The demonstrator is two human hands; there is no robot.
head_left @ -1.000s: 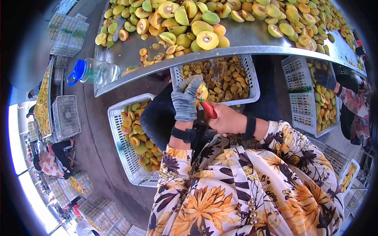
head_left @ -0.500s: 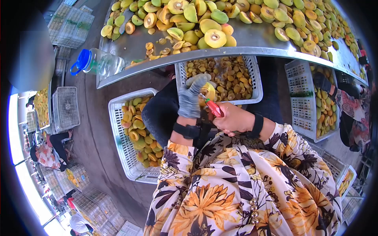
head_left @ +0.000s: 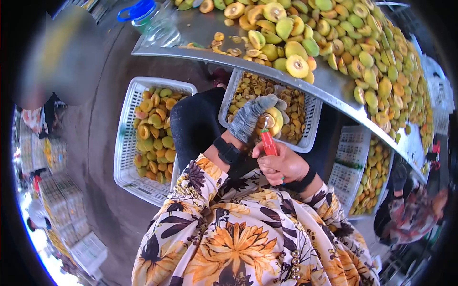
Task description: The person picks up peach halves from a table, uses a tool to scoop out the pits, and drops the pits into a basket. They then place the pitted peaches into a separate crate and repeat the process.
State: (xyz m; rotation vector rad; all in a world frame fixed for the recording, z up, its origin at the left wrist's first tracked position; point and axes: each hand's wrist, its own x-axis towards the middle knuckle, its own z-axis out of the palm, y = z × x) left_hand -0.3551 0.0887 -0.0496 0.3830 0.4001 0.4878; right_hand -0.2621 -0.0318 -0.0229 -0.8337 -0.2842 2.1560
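Observation:
My left hand (head_left: 252,117), in a grey knitted glove, is wrapped round a yellow peach half (head_left: 275,119) with its cut face toward me. In my bare right hand (head_left: 286,164) is a red-handled scoop (head_left: 268,142). The scoop's metal tip is at the cut face of the fruit; its exact shape is hard to make out. Both hands are over a white crate (head_left: 309,136) of small brownish-yellow fruit pieces. Left of my knee stands another white crate (head_left: 123,157), full of green-yellow peach halves (head_left: 155,128).
A metal table (head_left: 200,35) carries a large heap of halved fruit (head_left: 372,62); its front edge runs just beyond my hands. A clear bottle with a blue lid (head_left: 143,9) stands at its left corner. To the right, another person (head_left: 410,214) sits by a fruit crate (head_left: 350,157).
The view has turned, so the table now slants down to the right. My hands still hold the fruit and scoop; the scoop's handle points more upright, and my right hand's fingers show more.

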